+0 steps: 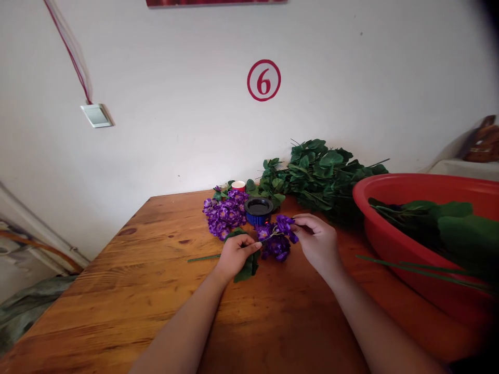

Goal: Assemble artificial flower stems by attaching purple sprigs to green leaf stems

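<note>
Head view: my left hand (237, 254) pinches a purple flower spray (276, 248) by its stem (205, 257), thumb against forefinger, dark green leaves (247, 271) hanging under the palm, while my right hand (317, 240) pinches a blossom (287, 226) on the spray's right side between thumb and fingertips. Spray is above the wooden table (156, 291), just in front of a blue pot (259, 206) with black rim; purple flower pile (224, 215) left of the pot, green leaf pile (323, 174) behind and right, red basin (409, 259) of greenery far right.
</note>
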Motion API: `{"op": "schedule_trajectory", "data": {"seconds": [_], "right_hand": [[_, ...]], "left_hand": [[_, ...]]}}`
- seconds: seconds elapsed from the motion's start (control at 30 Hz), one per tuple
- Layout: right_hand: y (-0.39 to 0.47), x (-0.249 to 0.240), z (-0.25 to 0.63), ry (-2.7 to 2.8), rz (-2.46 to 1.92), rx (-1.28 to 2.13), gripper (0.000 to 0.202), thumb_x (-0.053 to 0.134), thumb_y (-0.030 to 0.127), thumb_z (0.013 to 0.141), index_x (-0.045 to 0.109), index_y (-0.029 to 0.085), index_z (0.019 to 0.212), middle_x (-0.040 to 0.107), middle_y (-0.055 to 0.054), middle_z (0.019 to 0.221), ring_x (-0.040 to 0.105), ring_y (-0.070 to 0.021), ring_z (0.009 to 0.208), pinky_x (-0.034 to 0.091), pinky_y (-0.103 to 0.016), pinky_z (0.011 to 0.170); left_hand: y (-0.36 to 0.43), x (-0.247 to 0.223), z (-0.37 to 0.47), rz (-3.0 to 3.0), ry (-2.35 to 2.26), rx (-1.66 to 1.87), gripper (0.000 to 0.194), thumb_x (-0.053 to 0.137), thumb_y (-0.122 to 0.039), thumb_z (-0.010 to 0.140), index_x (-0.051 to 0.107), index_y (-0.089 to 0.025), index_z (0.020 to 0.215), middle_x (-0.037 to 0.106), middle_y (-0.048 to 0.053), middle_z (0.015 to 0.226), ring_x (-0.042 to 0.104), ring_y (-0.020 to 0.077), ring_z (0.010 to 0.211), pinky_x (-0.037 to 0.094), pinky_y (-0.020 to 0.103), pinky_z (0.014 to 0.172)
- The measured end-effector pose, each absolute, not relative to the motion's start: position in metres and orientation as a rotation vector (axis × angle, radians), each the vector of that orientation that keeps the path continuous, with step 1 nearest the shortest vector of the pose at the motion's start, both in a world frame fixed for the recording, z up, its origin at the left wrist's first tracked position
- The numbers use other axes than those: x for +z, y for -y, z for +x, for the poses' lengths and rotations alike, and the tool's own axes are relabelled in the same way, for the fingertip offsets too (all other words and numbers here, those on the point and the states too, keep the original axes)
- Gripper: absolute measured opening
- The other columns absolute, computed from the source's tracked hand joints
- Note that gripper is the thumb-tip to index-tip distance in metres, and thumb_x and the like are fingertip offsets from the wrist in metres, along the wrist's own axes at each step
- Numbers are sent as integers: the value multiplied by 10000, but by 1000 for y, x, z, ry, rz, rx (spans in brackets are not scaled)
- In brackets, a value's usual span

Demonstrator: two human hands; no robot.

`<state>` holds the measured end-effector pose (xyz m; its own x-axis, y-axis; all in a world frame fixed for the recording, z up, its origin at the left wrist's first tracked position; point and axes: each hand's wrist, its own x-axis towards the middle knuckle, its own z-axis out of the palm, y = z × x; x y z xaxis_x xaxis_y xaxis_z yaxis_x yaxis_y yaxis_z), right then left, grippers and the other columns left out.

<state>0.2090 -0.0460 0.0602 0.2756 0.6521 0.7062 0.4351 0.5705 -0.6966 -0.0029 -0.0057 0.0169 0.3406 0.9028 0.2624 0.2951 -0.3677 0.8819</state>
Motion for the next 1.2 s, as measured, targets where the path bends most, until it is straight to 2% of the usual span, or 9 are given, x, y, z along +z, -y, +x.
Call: {"op": "schedule_trajectory", "data": {"seconds": [0.77,0.93,1.03,1.2], "right_hand": [[47,61,206,1404,-1031,203,35,657,233,760,671,212,735,686,-43,833,632,-198,782,504,-318,718],[45,59,207,1445,-1151,289,119,645,316,775,656,198,763,676,-59,827,620,-213,759,478,-322,671],[43,59,210,1430,-1245,497,230,616,418,797,621,194,849,660,-59,814,609,-208,715,475,-312,625],[47,62,219,1634,-1131,622,466,522,482,867,446,228,1250,564,-82,1183,547,-226,1077,446,-338,886]], "left_hand": [[4,13,-3,1874,-1100,1042,411,606,-553,767,600,-157,657,538,-15,597,453,104,552,341,226,531],[3,11,-4,1870,-1108,1047,405,595,-542,779,587,-158,653,514,-27,575,425,95,536,312,223,514],[3,11,-4,1867,-1117,1048,405,593,-540,784,574,-156,657,496,-32,572,416,92,538,303,220,512],[3,10,-4,1896,-1109,1035,388,594,-528,792,584,-157,678,513,-31,594,423,93,556,309,216,527]]}}
